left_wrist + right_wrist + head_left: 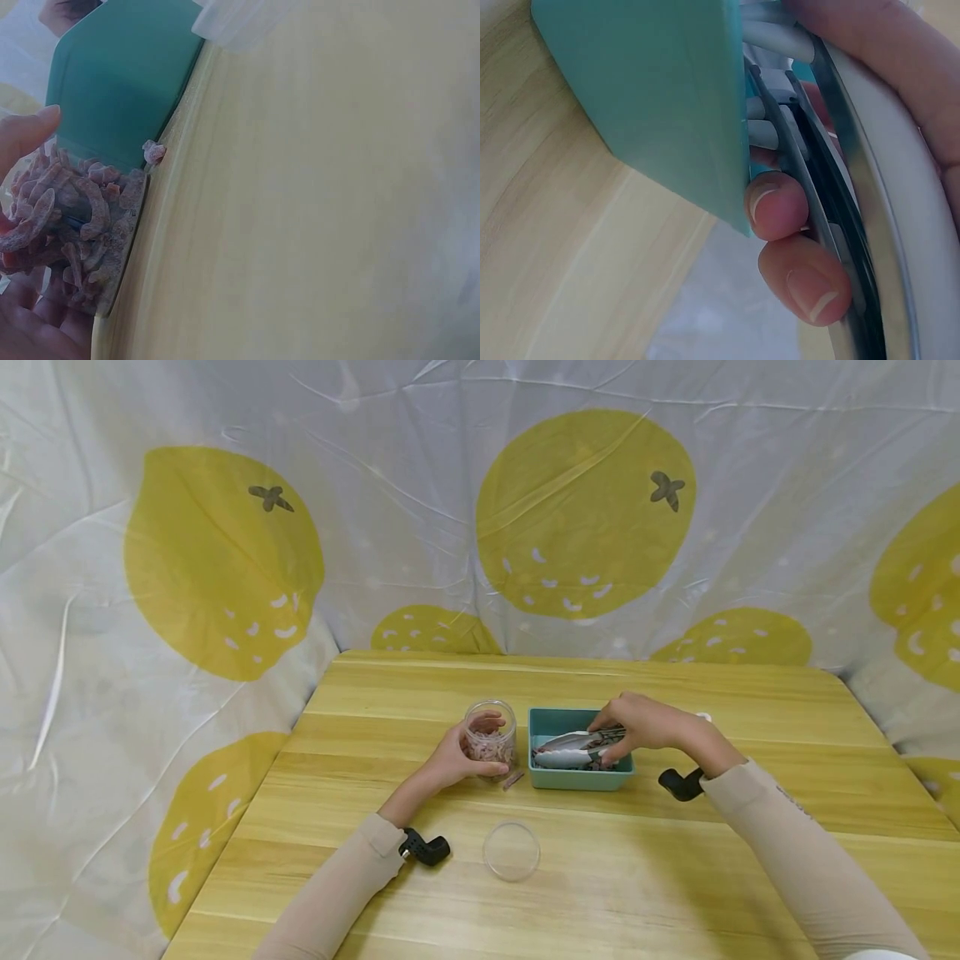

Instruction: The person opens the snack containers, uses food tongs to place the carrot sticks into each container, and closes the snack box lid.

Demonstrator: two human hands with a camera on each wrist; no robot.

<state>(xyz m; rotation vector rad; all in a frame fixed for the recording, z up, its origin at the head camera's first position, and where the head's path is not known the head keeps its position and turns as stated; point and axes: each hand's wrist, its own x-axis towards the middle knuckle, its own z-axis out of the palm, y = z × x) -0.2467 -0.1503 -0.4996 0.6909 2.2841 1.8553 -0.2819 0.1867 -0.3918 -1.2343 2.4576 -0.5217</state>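
Observation:
In the head view my left hand [448, 762] holds a clear round jar [491, 727], with thumb and fingers around its side. Pinkish dried strips [82, 202] fill its lower part. To the jar's right stands a teal rectangular box [581, 781] with more dark strips inside. My right hand [648, 724] grips a pair of tongs [567, 758] over the box's right end. The two pale tips lie spread inside the box; whether they touch the strips I cannot tell. In the right wrist view the fingers [806, 281] curl around the tongs' arms.
A loose strip [513, 780] lies on the wooden table [420, 910] between jar and box. Nearer the front lies a clear round lid [512, 878]. Behind the table hangs a lemon-print cloth [420, 527]. Each wrist carries a black camera mount [427, 849].

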